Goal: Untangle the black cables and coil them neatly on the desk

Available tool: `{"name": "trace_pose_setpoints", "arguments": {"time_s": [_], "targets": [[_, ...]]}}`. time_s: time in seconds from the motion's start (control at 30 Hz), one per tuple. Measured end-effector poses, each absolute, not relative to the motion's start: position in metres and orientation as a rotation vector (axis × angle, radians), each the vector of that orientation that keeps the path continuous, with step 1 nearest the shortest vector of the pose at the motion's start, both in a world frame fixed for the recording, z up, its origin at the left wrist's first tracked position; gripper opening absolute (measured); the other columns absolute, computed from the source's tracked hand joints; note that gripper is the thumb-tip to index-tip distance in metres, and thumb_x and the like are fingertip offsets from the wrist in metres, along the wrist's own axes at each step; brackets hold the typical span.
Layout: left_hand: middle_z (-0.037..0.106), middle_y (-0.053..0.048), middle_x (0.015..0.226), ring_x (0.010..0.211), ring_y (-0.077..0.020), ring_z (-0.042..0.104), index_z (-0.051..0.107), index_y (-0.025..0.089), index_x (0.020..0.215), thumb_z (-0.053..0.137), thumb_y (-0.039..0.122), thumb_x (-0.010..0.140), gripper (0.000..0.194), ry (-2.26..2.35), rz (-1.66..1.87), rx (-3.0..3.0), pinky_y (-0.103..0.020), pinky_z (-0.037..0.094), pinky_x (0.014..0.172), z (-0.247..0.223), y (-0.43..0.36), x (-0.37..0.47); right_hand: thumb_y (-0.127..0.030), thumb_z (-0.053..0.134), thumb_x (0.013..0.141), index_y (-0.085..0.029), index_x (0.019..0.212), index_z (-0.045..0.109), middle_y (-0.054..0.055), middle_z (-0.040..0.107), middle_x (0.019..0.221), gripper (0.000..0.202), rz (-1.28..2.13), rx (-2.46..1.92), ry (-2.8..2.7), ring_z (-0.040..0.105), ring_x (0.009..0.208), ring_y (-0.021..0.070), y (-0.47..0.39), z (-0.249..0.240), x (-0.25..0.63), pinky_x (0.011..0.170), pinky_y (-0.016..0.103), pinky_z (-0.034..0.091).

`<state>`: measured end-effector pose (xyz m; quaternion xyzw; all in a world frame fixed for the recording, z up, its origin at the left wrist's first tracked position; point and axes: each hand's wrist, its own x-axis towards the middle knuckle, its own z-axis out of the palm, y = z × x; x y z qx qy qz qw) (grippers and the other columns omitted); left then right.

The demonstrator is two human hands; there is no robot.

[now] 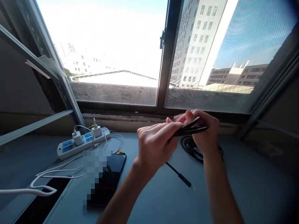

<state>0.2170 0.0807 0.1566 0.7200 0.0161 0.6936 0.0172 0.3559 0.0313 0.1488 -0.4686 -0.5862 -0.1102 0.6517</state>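
My left hand [157, 143] is closed round a folded bundle of black cable [192, 130] above the table. The loops stick out to the right of its fingers, toward my right hand [205, 127]. That hand's fingers are bent around the far end of the loops, with the fingertips partly blurred. Below my left hand hangs one cable end, a black plug [185, 180] with a light metal tip. Behind my right wrist, another coil of black cable [190, 147] lies on the table, partly hidden by the forearm.
A white power strip [84, 143] with two white chargers stands at the back left. White cables [56, 171] trail across the left side. A dark phone or tablet [116, 168] lies left of my left forearm. The window [161, 77] and its sill bound the table's back edge.
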Motion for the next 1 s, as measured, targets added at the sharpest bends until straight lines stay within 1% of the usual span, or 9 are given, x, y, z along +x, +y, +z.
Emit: {"name": "trace_pose_setpoints", "arguments": {"time_s": [0.1,0.23,0.4,0.6,0.7,0.73,0.87,0.93,1.0], "targets": [[0.060,0.006,0.053,0.043,-0.0031,0.051,0.066,0.017,0.071,0.055,0.002,0.078,0.019,-0.054,2.180,2.217,-0.014,0.040,0.049,0.153,0.086,0.222,-0.031,0.058,0.084,-0.017,0.042,0.035,-0.004,0.039,0.036,0.049,-0.086,-1.095,-1.292,0.039,0.033,0.0070,0.025,0.147,0.359,0.037,0.022,0.030],[0.062,0.004,0.055,0.044,-0.0037,0.052,0.066,0.016,0.073,0.052,0.003,0.081,0.020,-0.047,2.092,2.295,-0.015,0.038,0.046,0.151,0.092,0.224,-0.027,0.066,0.074,-0.016,0.045,0.036,-0.005,0.038,0.039,0.044,-0.020,-1.225,-1.429,0.035,0.038,0.0057,0.014,0.152,0.361,0.039,0.021,0.025],[0.065,0.005,0.059,0.047,-0.0037,0.052,0.066,0.018,0.074,0.054,0.004,0.079,0.019,0.051,2.031,2.351,-0.014,0.038,0.049,0.149,0.096,0.224,-0.026,0.061,0.075,-0.016,0.045,0.028,-0.005,0.018,0.047,0.045,-0.107,-1.356,-1.518,0.018,0.046,0.0038,0.006,0.159,0.351,0.042,0.021,0.014],[0.048,0.009,0.053,0.044,-0.0056,0.041,0.061,0.020,0.086,0.055,0.014,0.075,0.014,0.549,1.802,2.011,-0.017,0.035,0.047,0.135,0.111,0.245,-0.019,0.060,0.070,-0.017,0.045,0.030,-0.006,0.022,0.045,0.039,-0.169,-1.265,-0.960,0.020,0.041,0.0034,0.006,0.158,0.357,0.038,0.021,0.013],[0.051,0.006,0.055,0.049,-0.0084,0.045,0.057,0.020,0.087,0.057,0.028,0.078,0.012,0.783,1.662,1.940,-0.020,0.036,0.052,0.128,0.114,0.256,-0.021,0.065,0.068,-0.018,0.044,0.027,-0.008,0.020,0.039,0.046,-0.045,-1.068,-0.754,0.016,0.034,0.0023,0.005,0.159,0.358,0.034,0.022,0.010],[0.051,0.005,0.054,0.049,-0.0095,0.046,0.056,0.019,0.079,0.055,0.035,0.080,0.016,0.824,1.576,1.954,-0.021,0.035,0.052,0.126,0.114,0.259,-0.020,0.067,0.068,-0.018,0.043,0.026,-0.008,0.020,0.037,0.048,-0.012,-1.013,-0.731,0.016,0.032,0.0019,0.005,0.160,0.356,0.034,0.022,0.010],[0.050,-0.004,0.041,0.048,-0.0151,0.049,0.048,0.019,0.040,0.036,0.058,0.085,0.060,0.841,0.988,2.028,-0.026,0.035,0.051,0.119,0.117,0.262,-0.014,0.067,0.066,-0.016,0.039,0.025,-0.008,0.021,0.033,0.050,0.023,-0.860,-0.706,0.017,0.029,0.0006,0.006,0.164,0.339,0.033,0.020,0.010],[0.056,-0.007,0.044,0.052,-0.0175,0.054,0.055,0.019,0.041,0.032,0.062,0.085,0.065,0.652,0.731,1.910,-0.026,0.039,0.052,0.118,0.121,0.262,-0.010,0.064,0.064,-0.015,0.039,0.023,-0.008,0.020,0.031,0.048,0.054,-0.775,-0.702,0.016,0.027,0.0002,0.008,0.164,0.332,0.033,0.020,0.011],[0.066,-0.007,0.058,0.062,-0.0178,0.060,0.063,0.017,0.056,0.037,0.058,0.085,0.056,0.433,0.671,1.716,-0.025,0.044,0.058,0.118,0.125,0.263,-0.009,0.059,0.061,-0.015,0.039,0.020,-0.008,0.018,0.029,0.045,0.149,-0.686,-0.711,0.016,0.024,0.0005,0.013,0.163,0.329,0.032,0.019,0.012]]}}
